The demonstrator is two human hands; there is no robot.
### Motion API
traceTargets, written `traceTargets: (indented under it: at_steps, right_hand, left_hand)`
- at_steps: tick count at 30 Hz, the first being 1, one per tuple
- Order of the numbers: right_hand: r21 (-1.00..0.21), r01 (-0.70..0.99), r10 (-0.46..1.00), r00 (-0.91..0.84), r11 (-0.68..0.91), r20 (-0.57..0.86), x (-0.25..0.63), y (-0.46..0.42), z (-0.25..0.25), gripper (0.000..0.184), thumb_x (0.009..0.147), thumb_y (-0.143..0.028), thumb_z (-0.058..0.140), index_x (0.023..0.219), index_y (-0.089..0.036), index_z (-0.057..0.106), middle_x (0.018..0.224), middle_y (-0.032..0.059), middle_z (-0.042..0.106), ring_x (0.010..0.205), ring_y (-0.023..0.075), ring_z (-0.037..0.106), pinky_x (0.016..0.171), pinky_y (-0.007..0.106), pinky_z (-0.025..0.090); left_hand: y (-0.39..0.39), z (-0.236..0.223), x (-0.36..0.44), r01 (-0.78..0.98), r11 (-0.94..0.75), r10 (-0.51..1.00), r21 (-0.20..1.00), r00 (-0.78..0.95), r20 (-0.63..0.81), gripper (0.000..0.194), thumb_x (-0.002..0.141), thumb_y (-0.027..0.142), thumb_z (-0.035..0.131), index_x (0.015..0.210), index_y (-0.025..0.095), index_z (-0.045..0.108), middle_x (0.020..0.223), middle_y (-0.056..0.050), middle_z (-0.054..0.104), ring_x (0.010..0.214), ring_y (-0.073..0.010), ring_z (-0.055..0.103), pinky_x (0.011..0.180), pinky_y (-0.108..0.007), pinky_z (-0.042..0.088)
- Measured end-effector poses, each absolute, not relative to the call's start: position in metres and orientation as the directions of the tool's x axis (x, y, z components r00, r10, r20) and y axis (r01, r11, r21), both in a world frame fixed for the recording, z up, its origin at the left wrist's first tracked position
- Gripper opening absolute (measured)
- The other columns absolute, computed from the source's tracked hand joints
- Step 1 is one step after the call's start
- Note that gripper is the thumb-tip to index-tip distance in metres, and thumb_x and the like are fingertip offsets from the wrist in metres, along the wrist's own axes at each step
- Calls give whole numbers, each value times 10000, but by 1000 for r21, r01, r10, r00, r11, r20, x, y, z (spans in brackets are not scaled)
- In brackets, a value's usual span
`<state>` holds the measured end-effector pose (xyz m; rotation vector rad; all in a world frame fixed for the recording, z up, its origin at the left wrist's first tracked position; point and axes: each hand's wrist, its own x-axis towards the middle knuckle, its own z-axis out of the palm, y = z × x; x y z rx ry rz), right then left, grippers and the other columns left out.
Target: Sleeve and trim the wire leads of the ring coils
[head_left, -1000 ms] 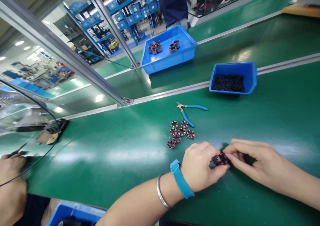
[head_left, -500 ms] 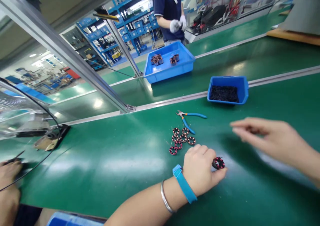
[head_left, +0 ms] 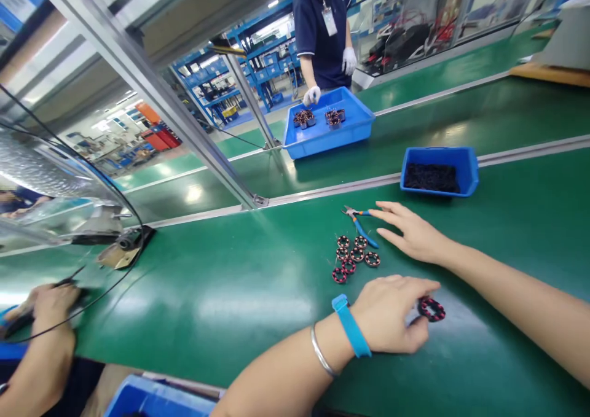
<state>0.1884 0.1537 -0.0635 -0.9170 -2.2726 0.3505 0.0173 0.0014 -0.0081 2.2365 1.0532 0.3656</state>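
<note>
My left hand (head_left: 391, 315), with a teal wrist strap and a silver bangle, grips a dark ring-shaped wire coil (head_left: 432, 309) with pink-red windings at its fingertips. Fingers spread, my right hand (head_left: 410, 233) is over the blue-handled side cutters (head_left: 357, 222). Its fingertips cover the end of one handle; whether they touch it I cannot tell. The cutters lie with jaws to the left. Just below them, several small ring coils (head_left: 356, 255) with thin wire ends lie in a cluster on the green tabletop (head_left: 258, 319).
Behind my right hand stands a blue bin (head_left: 472, 171) of black pieces. Farther back, a blue tray (head_left: 327, 144) holds more coils, with a gloved person's hand (head_left: 312, 95) above it. A metal post (head_left: 184, 116) rises on the left. Another person's hand (head_left: 55, 300) works at far left.
My right hand has moved left to the side cutters, its fingers spreading. The coil in my left hand has turned. The gloved person's hands have separated, one lowering over the tray. The view has shifted.
</note>
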Motion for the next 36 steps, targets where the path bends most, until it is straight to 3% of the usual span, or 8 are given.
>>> traceTargets:
  at_steps: [6, 9, 12, 16, 22, 28, 32, 36]
  right_hand:
    - [-401, 612, 731, -544, 682, 412, 201, 167, -69, 266, 1066, -429, 661, 1122, -213, 807, 1314, 110, 804, 1202, 278, 753, 1074, 543, 590]
    - [-373, 701, 785, -458, 608, 418, 225, 163, -63, 390, 1067, -500, 559, 1020, -220, 827, 1254, 154, 819, 1150, 341, 774, 1024, 573, 611]
    - [-353, 770, 826, -380, 532, 416, 234, 154, -61, 609, 997, -671, 563, 1224, -154, 791, 1390, 236, 752, 1258, 437, 727, 1049, 642, 585]
    - [-315, 808, 848, -379, 498, 370, 224, 147, -64, 940, 875, -821, 632, 1547, -163, 610, 1606, 244, 615, 1451, 480, 592, 1158, 689, 488]
    - [-286, 808, 849, -434, 515, 302, 234, 141, -58, 754, 943, -646, 585, 1555, -206, 611, 1534, 184, 691, 1353, 416, 674, 1088, 578, 565]
    - [-252, 836, 866, -427, 488, 259, 265, 104, -52, 626, 826, -432, 611, 1407, -220, 713, 1206, 151, 785, 1058, 387, 738, 863, 505, 614]
    - [-271, 880, 914, -336, 391, 228, 272, 81, -49, 492, 763, -404, 617, 1195, -228, 773, 1085, 170, 745, 958, 405, 703, 731, 504, 580]
    - [-389, 867, 948, -258, 312, 186, 275, 82, -37, 476, 781, -482, 628, 1158, -233, 779, 1139, 176, 742, 1015, 418, 713, 801, 534, 593]
  left_hand:
    - [-2, -17, 24, 635, -504, 804, 585, 592, 50, 687, 774, 392, 816, 1411, 185, 667, 1248, -126, 765, 1123, -334, 781, 1017, -465, 665]
    - [-2, -19, 27, 646, -502, 818, 575, 570, 73, 413, 826, 421, 786, 1183, 219, 739, 1132, -93, 769, 1037, -300, 780, 937, -435, 676]
    - [-2, -19, 28, 687, -426, 877, 588, 474, 81, 262, 841, 425, 756, 998, 220, 715, 995, -67, 743, 918, -267, 754, 847, -408, 674]
    - [-2, -15, 27, 699, -341, 925, 629, 368, 93, 400, 743, 468, 834, 1016, 215, 685, 1003, -66, 717, 871, -253, 720, 841, -416, 673]
    - [-3, -11, 23, 637, -284, 944, 717, 318, 92, 585, 633, 396, 900, 1132, 187, 677, 1066, -75, 745, 828, -232, 722, 822, -423, 682]
    - [-5, -11, 22, 568, -308, 931, 763, 346, 118, 786, 663, 408, 949, 1346, 200, 622, 1249, -109, 780, 1099, -308, 757, 1028, -513, 653]
    - [-4, -10, 19, 631, -359, 927, 688, 328, 182, 793, 586, 558, 982, 1208, 181, 665, 1200, -138, 752, 1137, -367, 720, 1040, -584, 618]
    - [-3, -10, 18, 692, -345, 934, 633, 318, 162, 581, 587, 512, 991, 982, 216, 685, 1074, -97, 730, 1041, -325, 710, 969, -518, 621]
